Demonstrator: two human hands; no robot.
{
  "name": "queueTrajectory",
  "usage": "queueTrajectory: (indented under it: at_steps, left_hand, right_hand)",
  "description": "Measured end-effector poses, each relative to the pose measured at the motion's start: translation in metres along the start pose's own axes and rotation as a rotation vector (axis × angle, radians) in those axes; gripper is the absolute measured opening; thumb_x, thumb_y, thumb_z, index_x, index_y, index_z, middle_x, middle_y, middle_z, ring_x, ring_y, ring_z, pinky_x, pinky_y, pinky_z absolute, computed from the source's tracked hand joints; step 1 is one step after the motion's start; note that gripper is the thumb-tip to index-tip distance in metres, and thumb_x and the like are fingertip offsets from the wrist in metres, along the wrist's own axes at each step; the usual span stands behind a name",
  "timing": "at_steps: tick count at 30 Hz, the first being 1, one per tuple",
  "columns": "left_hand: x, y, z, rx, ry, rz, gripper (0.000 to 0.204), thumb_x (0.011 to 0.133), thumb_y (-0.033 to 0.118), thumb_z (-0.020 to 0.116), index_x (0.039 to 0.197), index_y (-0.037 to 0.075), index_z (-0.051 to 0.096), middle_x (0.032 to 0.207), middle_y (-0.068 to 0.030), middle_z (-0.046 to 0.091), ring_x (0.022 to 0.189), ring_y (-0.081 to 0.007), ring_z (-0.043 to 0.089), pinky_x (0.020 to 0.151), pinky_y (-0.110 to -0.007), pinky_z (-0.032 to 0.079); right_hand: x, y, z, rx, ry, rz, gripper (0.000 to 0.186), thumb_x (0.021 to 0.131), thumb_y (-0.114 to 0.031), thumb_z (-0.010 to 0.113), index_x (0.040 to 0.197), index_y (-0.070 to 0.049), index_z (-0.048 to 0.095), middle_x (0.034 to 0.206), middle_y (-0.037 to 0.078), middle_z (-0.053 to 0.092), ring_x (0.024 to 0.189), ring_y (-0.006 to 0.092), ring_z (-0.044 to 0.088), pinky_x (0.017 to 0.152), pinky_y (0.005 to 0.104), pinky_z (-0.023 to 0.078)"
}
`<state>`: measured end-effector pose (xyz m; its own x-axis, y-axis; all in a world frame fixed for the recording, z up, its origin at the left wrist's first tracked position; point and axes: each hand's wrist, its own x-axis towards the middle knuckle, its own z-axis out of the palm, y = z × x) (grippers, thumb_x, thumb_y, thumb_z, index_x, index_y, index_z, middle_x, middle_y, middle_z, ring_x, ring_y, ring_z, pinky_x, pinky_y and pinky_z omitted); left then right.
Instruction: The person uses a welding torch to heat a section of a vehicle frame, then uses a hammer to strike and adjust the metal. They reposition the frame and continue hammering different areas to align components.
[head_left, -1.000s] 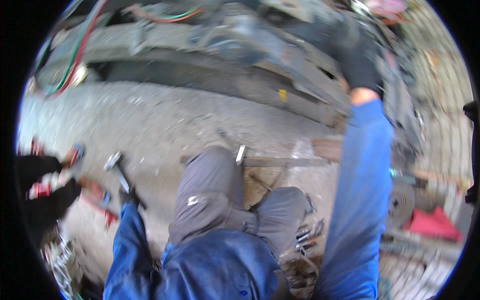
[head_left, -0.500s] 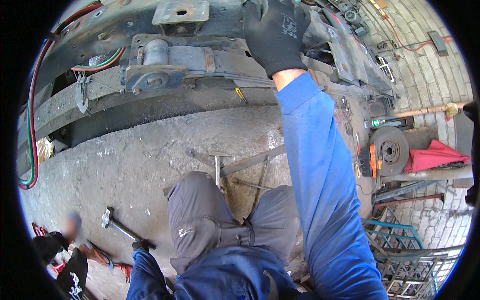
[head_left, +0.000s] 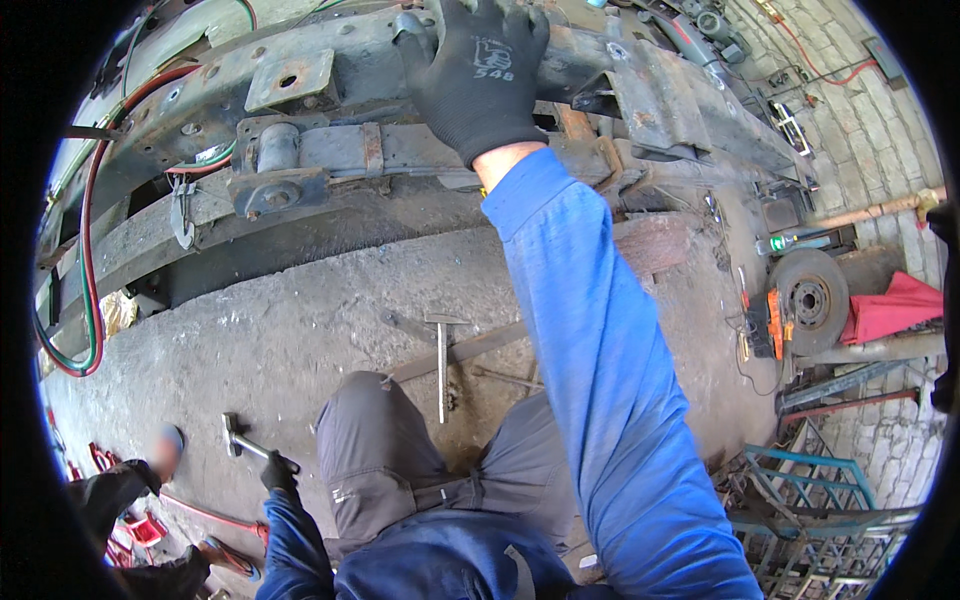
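My right hand (head_left: 485, 85), in a black glove, reaches up to the far edge and rests on the steel chassis rail (head_left: 360, 60). Its thumb is spread from the fingers, whose tips run partly out of view. Low on the left, my left hand (head_left: 280, 475), also in a dark glove, is closed around the handle of a hammer (head_left: 236, 436). The hammer's metal head points left, over the concrete floor. Below the rail sits a leaf spring (head_left: 340, 150) with its bracket. A T-shaped metal tool (head_left: 443, 365) lies on the floor in front of my knees.
Red and green hoses (head_left: 90, 290) hang at the left. Another person's leg (head_left: 115, 490) and foot show at lower left. To the right are a wheel (head_left: 812, 300), a red cloth (head_left: 895, 307) and metal frames (head_left: 810, 480). A flat bar (head_left: 470, 347) lies on the floor.
The view has shifted, showing more of the rail's far side. My right hand has moved slightly left along the rail. The hammer in my left hand has swung a little to the right.
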<state>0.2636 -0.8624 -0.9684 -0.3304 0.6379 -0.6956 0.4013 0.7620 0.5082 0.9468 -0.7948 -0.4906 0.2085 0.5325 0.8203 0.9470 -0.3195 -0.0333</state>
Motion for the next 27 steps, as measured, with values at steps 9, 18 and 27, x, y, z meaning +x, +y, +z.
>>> queueTrajectory:
  at_steps: [9,18,27]
  left_hand:
    - [-0.106,0.132,-0.049,-0.402,-0.315,-0.404,0.038,0.092,0.061,0.069,0.084,0.024,0.067,0.068,0.0081,0.060,0.046,-0.0143,0.042,0.047,-0.033,0.029]
    - [-0.318,0.242,-0.015,-0.071,-0.523,-0.261,0.040,0.099,0.053,0.069,0.092,0.015,0.076,0.068,0.0048,0.058,0.051,-0.0122,0.041,0.049,-0.030,0.033]
    - [-0.586,0.316,-0.027,0.191,-0.839,0.035,0.024,0.103,0.024,0.071,0.100,0.003,0.080,0.078,0.0003,0.069,0.071,-0.0125,0.065,0.064,-0.031,0.052]
  right_hand:
    - [0.014,-0.001,-0.019,0.179,-0.193,0.080,0.051,0.100,-0.044,0.066,0.139,-0.011,0.065,0.139,0.021,0.063,0.140,0.0438,0.050,0.126,0.0646,0.021]
    - [-0.096,-0.067,-0.184,0.729,-0.779,0.579,0.050,0.108,-0.033,0.065,0.145,-0.001,0.057,0.140,0.029,0.063,0.127,0.0473,0.063,0.107,0.0476,0.052]
    - [-0.175,-0.123,-0.288,1.515,-1.172,2.281,0.073,0.101,-0.067,0.065,0.136,-0.003,0.063,0.098,0.014,0.074,0.097,0.0306,0.076,0.085,0.0412,0.063]
